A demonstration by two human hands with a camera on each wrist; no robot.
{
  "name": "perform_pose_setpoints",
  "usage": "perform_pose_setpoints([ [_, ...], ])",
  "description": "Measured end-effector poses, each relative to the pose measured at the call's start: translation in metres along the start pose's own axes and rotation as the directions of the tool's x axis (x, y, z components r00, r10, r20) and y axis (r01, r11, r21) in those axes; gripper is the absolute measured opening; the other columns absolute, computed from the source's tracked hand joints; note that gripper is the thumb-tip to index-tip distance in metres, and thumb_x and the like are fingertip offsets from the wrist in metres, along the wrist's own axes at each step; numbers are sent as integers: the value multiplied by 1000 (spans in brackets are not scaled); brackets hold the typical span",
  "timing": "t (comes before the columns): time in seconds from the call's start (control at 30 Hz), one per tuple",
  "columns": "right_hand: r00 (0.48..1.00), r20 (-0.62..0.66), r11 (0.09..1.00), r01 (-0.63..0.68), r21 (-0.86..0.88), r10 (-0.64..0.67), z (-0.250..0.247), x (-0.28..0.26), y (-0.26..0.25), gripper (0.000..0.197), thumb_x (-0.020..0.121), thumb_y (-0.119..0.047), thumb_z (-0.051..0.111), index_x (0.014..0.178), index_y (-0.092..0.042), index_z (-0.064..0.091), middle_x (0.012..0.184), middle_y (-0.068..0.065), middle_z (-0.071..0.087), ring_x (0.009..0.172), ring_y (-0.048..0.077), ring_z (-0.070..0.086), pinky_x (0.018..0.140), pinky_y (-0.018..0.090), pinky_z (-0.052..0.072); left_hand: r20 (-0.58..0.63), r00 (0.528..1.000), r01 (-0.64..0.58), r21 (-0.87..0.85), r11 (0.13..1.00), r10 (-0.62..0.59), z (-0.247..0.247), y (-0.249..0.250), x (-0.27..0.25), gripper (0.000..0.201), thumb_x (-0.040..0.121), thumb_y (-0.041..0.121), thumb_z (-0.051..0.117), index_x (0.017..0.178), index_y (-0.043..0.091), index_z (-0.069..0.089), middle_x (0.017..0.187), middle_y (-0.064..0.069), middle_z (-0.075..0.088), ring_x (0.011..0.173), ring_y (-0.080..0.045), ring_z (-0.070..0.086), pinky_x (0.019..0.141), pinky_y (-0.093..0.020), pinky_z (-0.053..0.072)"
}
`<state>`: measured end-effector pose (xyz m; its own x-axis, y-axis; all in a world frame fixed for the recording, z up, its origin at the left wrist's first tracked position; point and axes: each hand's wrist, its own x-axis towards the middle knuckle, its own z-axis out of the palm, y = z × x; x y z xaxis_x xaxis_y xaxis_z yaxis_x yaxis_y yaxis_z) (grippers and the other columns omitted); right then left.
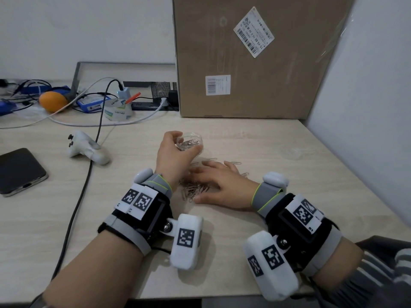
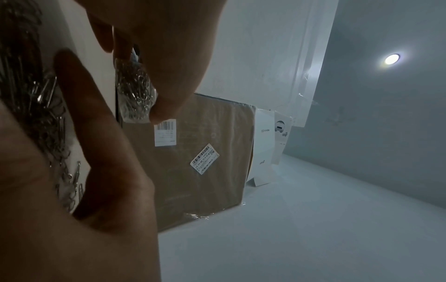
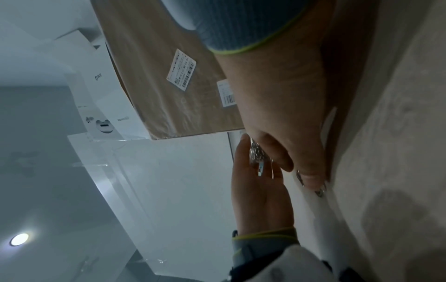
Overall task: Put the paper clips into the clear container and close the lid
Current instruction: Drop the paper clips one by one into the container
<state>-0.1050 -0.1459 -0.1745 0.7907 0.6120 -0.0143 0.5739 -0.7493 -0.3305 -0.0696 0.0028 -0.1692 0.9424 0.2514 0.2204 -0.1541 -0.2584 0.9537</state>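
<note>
My left hand [image 1: 174, 151] grips a small clear container [image 1: 189, 141], tilted just above the table, with paper clips inside. In the left wrist view the container [image 2: 135, 91] sits between fingertips and thumb. Loose paper clips [image 1: 191, 190] lie heaped on the table between my wrists, with a few stray ones [image 1: 235, 162] farther back. My right hand [image 1: 220, 182] lies flat, fingers spread, on the table over the heap. The clear round lid [image 1: 291, 151] lies alone to the right. In the right wrist view the right hand [image 3: 289, 118] presses the tabletop beside the container [image 3: 258, 152].
A large cardboard box [image 1: 244, 58] stands at the back, a white panel [image 1: 367, 107] on the right. To the left are a white game controller [image 1: 86, 147], a phone [image 1: 20, 170], a black cable [image 1: 89, 172], a tape roll [image 1: 117, 111] and an orange [image 1: 52, 102].
</note>
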Motion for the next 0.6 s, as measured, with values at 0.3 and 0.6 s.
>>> perform_pose_setpoints([
  [0.3, 971, -215, 988, 125, 90, -103, -2, 5, 7, 20, 81, -16, 67, 100, -13, 70, 103, 5, 67, 99, 20, 58, 88, 27, 40, 31, 999, 7, -2, 1000, -7, -1, 1, -3, 57, 74, 24, 78, 122, 16, 49, 111, 3, 55, 100, -19, 61, 91, -37, 51],
  [0.6, 934, -330, 986, -97, 136, 137, -8, 1, 17, 13, 79, -6, 62, 86, -12, 71, 89, 2, 67, 80, 14, 56, 72, 20, 37, 61, 998, 29, -17, 999, -28, -1, 2, -4, 56, 74, 24, 78, 121, 19, 49, 112, 4, 56, 101, -19, 61, 85, -34, 52],
])
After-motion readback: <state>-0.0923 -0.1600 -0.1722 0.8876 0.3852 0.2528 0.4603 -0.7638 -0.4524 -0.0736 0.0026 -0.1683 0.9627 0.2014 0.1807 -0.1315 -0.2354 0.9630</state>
